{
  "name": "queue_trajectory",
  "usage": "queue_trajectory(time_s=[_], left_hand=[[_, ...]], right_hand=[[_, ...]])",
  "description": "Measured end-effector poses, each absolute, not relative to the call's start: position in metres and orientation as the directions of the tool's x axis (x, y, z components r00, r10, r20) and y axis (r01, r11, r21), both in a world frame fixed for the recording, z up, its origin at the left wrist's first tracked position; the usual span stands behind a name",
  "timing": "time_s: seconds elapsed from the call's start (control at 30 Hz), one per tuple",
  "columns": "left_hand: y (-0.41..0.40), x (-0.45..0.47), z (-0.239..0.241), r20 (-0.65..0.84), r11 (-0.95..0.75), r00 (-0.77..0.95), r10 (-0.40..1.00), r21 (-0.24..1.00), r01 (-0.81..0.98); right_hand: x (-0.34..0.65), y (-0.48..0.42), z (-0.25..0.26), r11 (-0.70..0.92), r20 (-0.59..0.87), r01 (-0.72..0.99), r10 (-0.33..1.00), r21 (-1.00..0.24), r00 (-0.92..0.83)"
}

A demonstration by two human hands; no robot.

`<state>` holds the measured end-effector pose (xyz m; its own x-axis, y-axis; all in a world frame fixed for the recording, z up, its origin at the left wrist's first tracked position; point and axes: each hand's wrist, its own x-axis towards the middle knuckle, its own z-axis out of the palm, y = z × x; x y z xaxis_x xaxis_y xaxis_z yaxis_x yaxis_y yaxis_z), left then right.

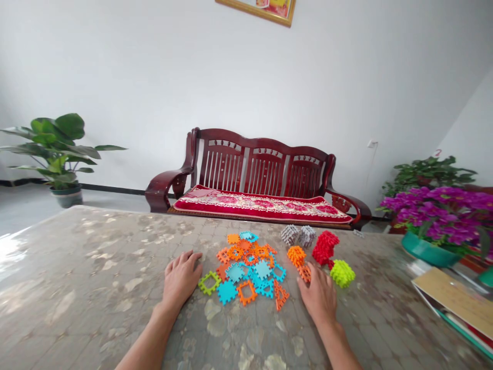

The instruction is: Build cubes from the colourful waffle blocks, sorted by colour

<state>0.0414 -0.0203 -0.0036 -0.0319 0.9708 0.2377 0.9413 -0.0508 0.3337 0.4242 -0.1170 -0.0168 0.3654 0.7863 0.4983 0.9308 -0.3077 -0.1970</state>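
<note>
A heap of flat interlocking plastic tiles, orange, blue and one green frame, lies on the patterned table. My left hand rests flat beside the green frame, fingers stretched out, holding nothing. My right hand lies palm down with its fingertips touching a small orange piece. Built cubes stand just beyond: an orange cube, a red block, a lime-green cube and two grey cubes.
A dark wooden bench with a red cushion stands behind the table. A potted purple flower and a flat box sit at the table's right edge. A green plant stands on the floor at left.
</note>
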Motion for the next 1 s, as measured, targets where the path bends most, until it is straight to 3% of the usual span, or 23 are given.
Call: queue_trajectory(time_s=[0.13,0.27,0.5,0.6,0.73,0.87,0.93,1.0], left_hand=[[-0.02,0.041,-0.004,0.235,-0.051,-0.031,0.972,0.334,0.941],[-0.02,0.041,-0.004,0.233,-0.054,-0.024,0.972,0.324,0.944],[-0.02,0.041,-0.004,0.234,-0.047,-0.03,0.972,0.319,0.947],[-0.02,0.041,-0.004,0.226,-0.044,-0.031,0.974,0.321,0.946],[-0.02,0.041,-0.004,0.218,-0.048,-0.026,0.976,0.326,0.944],[-0.02,0.041,-0.005,0.227,-0.052,-0.026,0.974,0.333,0.941],[-0.02,0.041,-0.005,0.225,-0.051,-0.027,0.974,0.335,0.941],[-0.02,0.041,-0.004,0.22,-0.049,-0.028,0.975,0.336,0.94]], right_hand=[[0.43,-0.116,-0.016,-0.409,0.404,0.901,0.807,-0.145,0.432],[0.43,-0.115,-0.013,-0.391,0.39,0.914,0.829,-0.108,0.4],[0.426,-0.119,-0.01,-0.317,0.407,0.929,0.835,-0.192,0.37],[0.422,-0.12,-0.01,-0.268,0.405,0.918,0.835,-0.293,0.373],[0.411,-0.115,-0.01,-0.17,0.403,0.83,0.811,-0.531,0.424],[0.386,-0.108,-0.007,0.096,0.384,0.614,0.852,-0.783,0.356],[0.374,-0.105,-0.005,0.194,0.384,0.53,0.881,-0.825,0.275],[0.368,-0.104,-0.006,0.204,0.387,0.55,0.891,-0.81,0.239]])
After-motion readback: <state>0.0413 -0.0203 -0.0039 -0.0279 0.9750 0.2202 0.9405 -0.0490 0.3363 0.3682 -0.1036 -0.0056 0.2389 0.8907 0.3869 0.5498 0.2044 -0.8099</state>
